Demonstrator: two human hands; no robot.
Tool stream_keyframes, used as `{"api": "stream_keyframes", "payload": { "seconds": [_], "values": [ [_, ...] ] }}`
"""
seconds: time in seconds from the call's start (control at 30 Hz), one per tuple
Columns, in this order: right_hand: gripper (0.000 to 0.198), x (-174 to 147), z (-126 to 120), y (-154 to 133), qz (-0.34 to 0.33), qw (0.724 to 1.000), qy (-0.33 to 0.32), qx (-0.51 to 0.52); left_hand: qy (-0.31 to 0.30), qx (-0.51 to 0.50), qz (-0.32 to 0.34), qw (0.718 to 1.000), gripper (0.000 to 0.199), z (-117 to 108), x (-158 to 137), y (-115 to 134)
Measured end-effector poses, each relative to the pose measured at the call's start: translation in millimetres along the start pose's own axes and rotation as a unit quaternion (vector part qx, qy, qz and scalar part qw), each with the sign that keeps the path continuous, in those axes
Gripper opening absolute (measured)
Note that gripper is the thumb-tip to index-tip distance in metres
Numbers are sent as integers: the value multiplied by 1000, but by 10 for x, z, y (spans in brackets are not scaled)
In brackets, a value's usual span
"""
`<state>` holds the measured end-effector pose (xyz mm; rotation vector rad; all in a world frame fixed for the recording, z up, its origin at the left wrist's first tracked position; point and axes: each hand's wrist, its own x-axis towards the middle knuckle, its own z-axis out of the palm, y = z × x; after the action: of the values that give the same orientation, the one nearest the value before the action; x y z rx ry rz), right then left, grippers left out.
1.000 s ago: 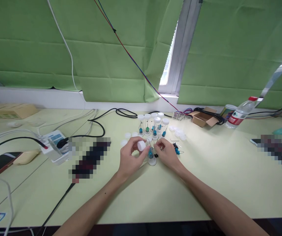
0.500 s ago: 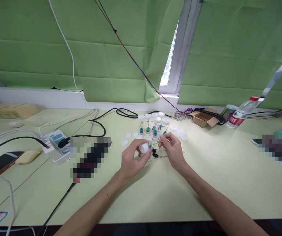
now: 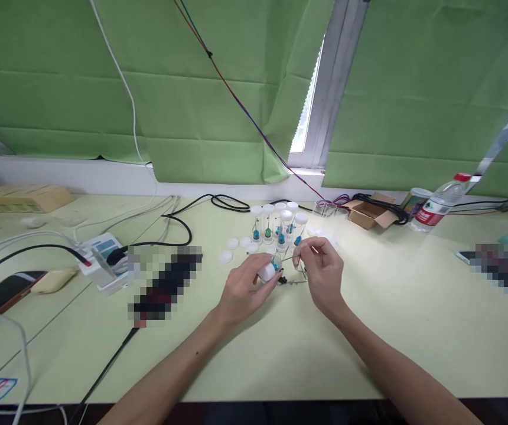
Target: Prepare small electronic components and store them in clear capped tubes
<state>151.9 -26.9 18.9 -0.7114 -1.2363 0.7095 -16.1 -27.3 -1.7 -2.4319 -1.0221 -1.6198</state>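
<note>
Grips in the left hand (image 3: 244,289), between thumb and fingers, a tilted clear tube (image 3: 276,262) with a white end (image 3: 266,273). Pinches in the right hand (image 3: 323,274) a thin metal rod (image 3: 288,257), pointing at the tube. Shows black parts (image 3: 283,280) between the hands; beyond, white-capped tubes (image 3: 285,229) and white discs (image 3: 233,242) on the desk (image 3: 254,366); farther out, an open cardboard box (image 3: 366,215).

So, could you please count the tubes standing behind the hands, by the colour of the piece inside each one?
Tubes with a blue piece: 5
Tube with a green piece: 1
Total: 6
</note>
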Motion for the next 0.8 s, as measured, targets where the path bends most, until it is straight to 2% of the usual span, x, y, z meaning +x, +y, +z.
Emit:
{"api": "stream_keyframes", "payload": {
  "seconds": [0.17, 0.27, 0.6, 0.8],
  "values": [
    [6, -71, 16, 24, -110, 991, -48, -67, -11, -21, 6, 1000, 30, -6, 13, 11],
    [9, -89, 12, 51, -159, 978, -67, -118, -5, -34, 14, 999, 33, -5, 13, 9],
    [21, -96, 34, 15, -211, 958, -87, -176, 2, -48, -2, 999, 35, -4, 31, 44],
    [19, -92, 60, -7, -224, 951, -87, -194, 3, -56, 3, 998, 32, -6, 52, 50]
  ]
}}
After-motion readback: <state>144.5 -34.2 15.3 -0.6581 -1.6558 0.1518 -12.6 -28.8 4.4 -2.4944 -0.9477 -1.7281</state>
